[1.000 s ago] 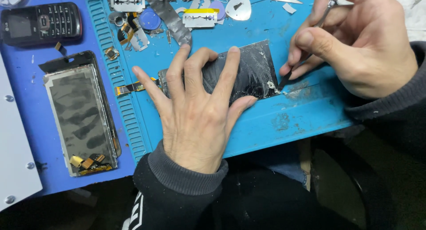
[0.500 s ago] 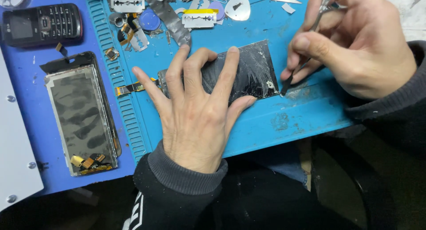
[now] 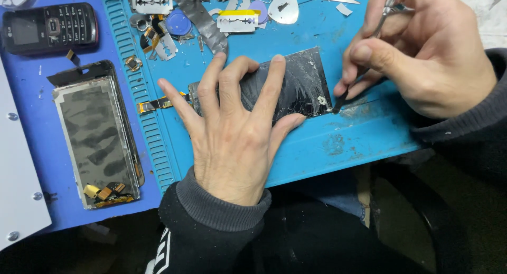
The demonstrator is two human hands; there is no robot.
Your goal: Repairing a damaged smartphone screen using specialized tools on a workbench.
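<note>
My left hand (image 3: 232,131) lies flat with fingers spread on a cracked black phone screen (image 3: 301,84), pinning it to the blue work mat (image 3: 327,142). A gold flex cable (image 3: 158,102) sticks out from the screen's left end. My right hand (image 3: 422,57) grips a thin metal scalpel-like tool (image 3: 388,4) like a pen. Its dark tip (image 3: 336,106) touches the screen's lower right corner, where the glass is chipped and whitish.
A bare display panel with a metal back (image 3: 97,136) lies at the left, a black keypad phone (image 3: 50,26) above it. Razor blades (image 3: 153,2), a metal pick (image 3: 283,7), a strip of grey tape (image 3: 200,17) and small parts crowd the mat's far edge. A white board (image 3: 18,200) is at far left.
My right hand has shifted slightly, keeping the tool's tip at the screen's lower right corner. My left hand has stayed pressed on the screen.
</note>
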